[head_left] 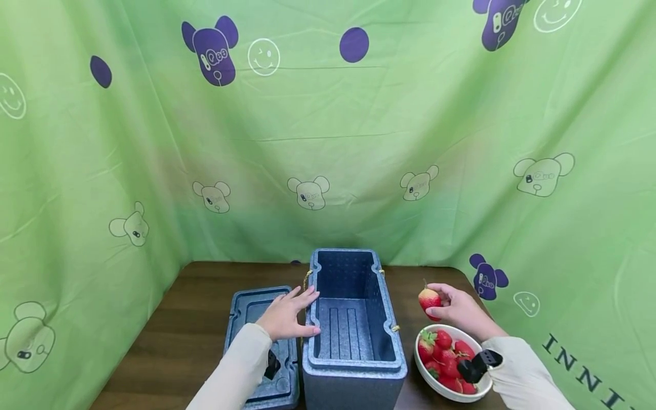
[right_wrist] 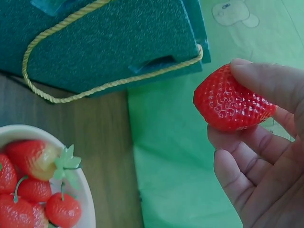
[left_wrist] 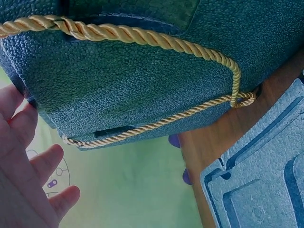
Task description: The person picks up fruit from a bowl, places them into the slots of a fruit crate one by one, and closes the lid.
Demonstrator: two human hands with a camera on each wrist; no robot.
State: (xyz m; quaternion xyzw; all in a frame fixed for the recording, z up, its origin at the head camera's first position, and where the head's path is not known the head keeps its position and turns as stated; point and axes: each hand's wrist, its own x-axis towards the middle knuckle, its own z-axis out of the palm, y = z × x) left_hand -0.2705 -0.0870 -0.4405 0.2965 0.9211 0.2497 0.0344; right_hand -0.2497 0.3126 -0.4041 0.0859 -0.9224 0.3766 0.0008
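Strawberry (head_left: 429, 300) sits pinched in right hand (head_left: 457, 309), lower right. Left hand (head_left: 287, 316), fingers apart, touches box (head_left: 353, 364), bottom centre. Backdrop (head_left: 359, 131) reads "INNI", lower right.

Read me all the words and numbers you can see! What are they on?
"INNI": green cloth, lower right, then cut off.
Purple animal heads: lettering too unclear to read.
Outlined animal heads: lettering too small to read.
Box, lid, bowl: no readable text.

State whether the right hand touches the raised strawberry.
Touching: the right wrist view shows the right hand pinching the strawberry from both sides, no gap visible.
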